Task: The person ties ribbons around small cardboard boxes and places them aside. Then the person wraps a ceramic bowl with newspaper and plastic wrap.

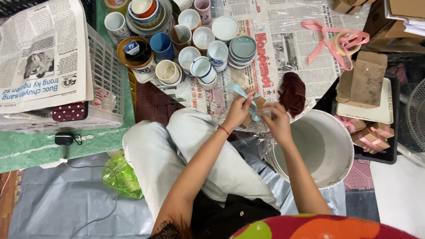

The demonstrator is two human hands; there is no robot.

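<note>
My left hand [239, 110] and my right hand [277, 119] meet over a small brown cardboard box [258, 102] held above my lap. A light blue ribbon [241, 91] runs around the box and trails up to the left. The fingers of both hands pinch the ribbon at the box. A red thread bracelet sits on my left wrist.
Many small ceramic cups and bowls [195, 40] crowd the newspaper-covered table [292, 48]. A dark red cloth [292, 93] lies by the box. A white bucket [325, 148] stands right, beside brown boxes tied with pink ribbon [369, 137]. Pink ribbon and tape [341, 42] lie beyond. A white basket [106, 79] is at left.
</note>
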